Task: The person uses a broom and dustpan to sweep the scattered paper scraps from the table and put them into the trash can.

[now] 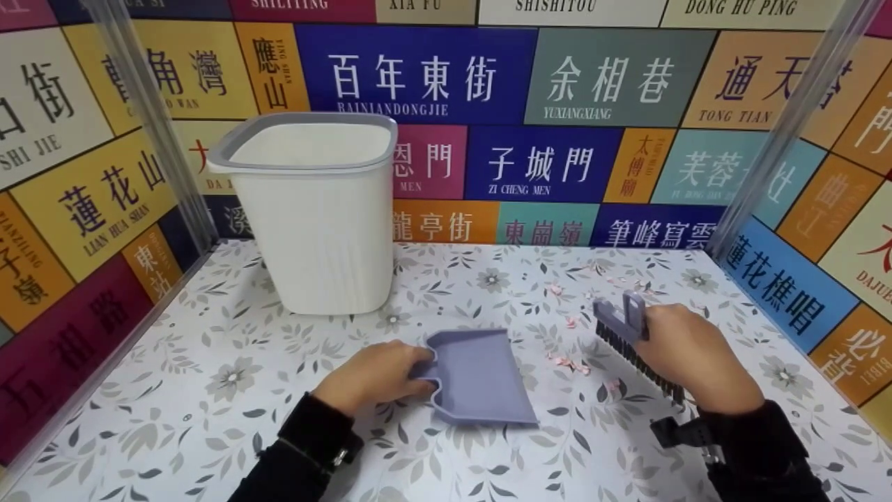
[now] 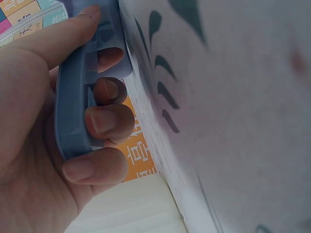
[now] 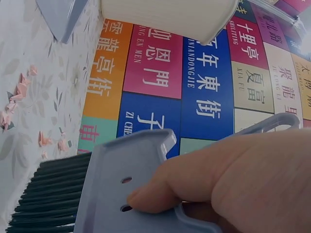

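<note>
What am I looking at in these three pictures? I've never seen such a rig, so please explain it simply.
There is no machine here, only a person working bare-handed. The wide picture comes from a camera worn on the head, looking forward and down; the other two come from cameras worn on each wrist. The left hand grips a lavender dustpan by its handle; the right hand holds a matching brush with dark bristles. Small pink scraps lie near the brush on a flower-patterned surface. A grey-rimmed white bin stands farther back, to the left.
</note>
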The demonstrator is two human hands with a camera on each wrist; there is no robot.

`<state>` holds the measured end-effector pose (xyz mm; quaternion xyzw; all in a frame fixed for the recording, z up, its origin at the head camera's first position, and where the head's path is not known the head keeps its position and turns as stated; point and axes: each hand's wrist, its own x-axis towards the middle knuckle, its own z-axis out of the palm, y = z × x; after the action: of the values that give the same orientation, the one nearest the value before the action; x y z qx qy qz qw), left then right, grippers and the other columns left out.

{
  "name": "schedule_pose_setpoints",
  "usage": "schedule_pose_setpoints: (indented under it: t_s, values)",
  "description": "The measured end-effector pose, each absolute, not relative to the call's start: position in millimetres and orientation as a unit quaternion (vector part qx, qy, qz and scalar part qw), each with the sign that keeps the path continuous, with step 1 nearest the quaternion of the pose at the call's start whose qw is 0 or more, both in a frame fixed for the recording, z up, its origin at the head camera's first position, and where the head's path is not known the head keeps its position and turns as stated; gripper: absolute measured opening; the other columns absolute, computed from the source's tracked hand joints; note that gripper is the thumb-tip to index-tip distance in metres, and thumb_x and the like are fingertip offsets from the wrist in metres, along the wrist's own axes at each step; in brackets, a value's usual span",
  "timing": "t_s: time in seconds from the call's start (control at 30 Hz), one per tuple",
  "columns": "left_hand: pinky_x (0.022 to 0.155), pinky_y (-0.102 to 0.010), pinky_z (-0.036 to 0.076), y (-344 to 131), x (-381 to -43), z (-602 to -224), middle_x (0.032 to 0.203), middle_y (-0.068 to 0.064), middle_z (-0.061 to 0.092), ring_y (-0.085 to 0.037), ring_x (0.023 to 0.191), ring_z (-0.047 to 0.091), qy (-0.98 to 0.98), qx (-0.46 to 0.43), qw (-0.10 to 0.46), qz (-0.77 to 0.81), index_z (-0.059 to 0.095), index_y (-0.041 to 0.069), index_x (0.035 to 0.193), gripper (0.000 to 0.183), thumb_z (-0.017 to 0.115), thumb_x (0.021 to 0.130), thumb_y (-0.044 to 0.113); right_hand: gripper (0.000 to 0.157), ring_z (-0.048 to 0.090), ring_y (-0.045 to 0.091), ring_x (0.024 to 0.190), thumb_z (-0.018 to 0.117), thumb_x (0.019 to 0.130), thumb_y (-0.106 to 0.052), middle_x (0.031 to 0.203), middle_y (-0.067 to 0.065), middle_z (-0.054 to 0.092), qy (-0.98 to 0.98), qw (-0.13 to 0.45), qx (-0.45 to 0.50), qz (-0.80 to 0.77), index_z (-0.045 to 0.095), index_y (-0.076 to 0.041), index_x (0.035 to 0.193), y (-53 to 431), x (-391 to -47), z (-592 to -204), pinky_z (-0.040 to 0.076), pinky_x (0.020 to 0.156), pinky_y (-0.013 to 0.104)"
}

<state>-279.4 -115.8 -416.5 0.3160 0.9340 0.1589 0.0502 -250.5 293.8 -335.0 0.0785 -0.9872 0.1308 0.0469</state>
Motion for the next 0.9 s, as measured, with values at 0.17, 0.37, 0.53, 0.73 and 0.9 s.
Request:
schedule_pose_setpoints:
  t_s: [0.17, 0.37, 0.53, 0.73, 0.9]
  values:
    - [0.08, -0.041, 0.056, -115.0, -279.2, -416.4, 0.085, 0.008, 0.064, -0.013, 0.079, 0.061, 0.934, 0.316, 0.048, 0.161, 0.073, 0.017, 0.109, 0.023, 0.079, 0.097, 0.035, 0.021, 0.055, 0.024, 0.06, 0.068, 0.09, -0.01, 0.075, 0.011, 0.062, -0.983, 0.054, 0.07, 0.164, 0.055, -0.008, 0.074, 285.4, -252.1, -343.3, 0.045, 0.052, 0.038]
    - [0.081, -0.041, 0.057, -115.1, -280.0, -417.3, 0.084, 0.009, 0.064, -0.013, 0.078, 0.061, 0.933, 0.32, 0.046, 0.158, 0.073, 0.017, 0.109, 0.023, 0.079, 0.097, 0.035, 0.016, 0.054, 0.023, 0.061, 0.07, 0.087, -0.009, 0.076, 0.011, 0.062, -0.98, 0.047, 0.084, 0.171, 0.057, -0.006, 0.078, 273.0, -251.6, -349.7, 0.044, 0.052, 0.037]
    - [0.082, -0.04, 0.057, -115.9, -280.7, -417.9, 0.086, 0.008, 0.066, -0.012, 0.078, 0.061, 0.934, 0.318, 0.048, 0.158, 0.073, 0.017, 0.111, 0.024, 0.079, 0.097, 0.036, 0.01, 0.056, 0.023, 0.062, 0.069, 0.084, -0.005, 0.077, 0.012, 0.063, -0.979, 0.051, 0.086, 0.175, 0.059, -0.004, 0.081, 266.3, -250.8, -351.0, 0.046, 0.054, 0.038]
    - [0.085, -0.041, 0.058, -115.8, -280.7, -418.5, 0.091, 0.007, 0.07, -0.012, 0.08, 0.063, 0.936, 0.312, 0.051, 0.155, 0.074, 0.017, 0.117, 0.029, 0.079, 0.097, 0.038, 0.019, 0.056, 0.022, 0.056, 0.069, 0.087, -0.008, 0.072, 0.009, 0.062, -0.976, 0.067, 0.073, 0.194, 0.056, -0.008, 0.073, 255.8, -251.9, -354.4, 0.046, 0.05, 0.036]
    - [0.081, -0.039, 0.057, -115.7, -281.3, -419.1, 0.086, 0.009, 0.066, -0.012, 0.078, 0.061, 0.935, 0.315, 0.05, 0.154, 0.073, 0.019, 0.109, 0.024, 0.079, 0.097, 0.038, 0.029, 0.054, 0.021, 0.055, 0.07, 0.087, -0.008, 0.068, 0.008, 0.059, -0.969, 0.115, 0.09, 0.2, 0.052, -0.012, 0.065, 245.4, -249.5, -358.6, 0.045, 0.048, 0.036]
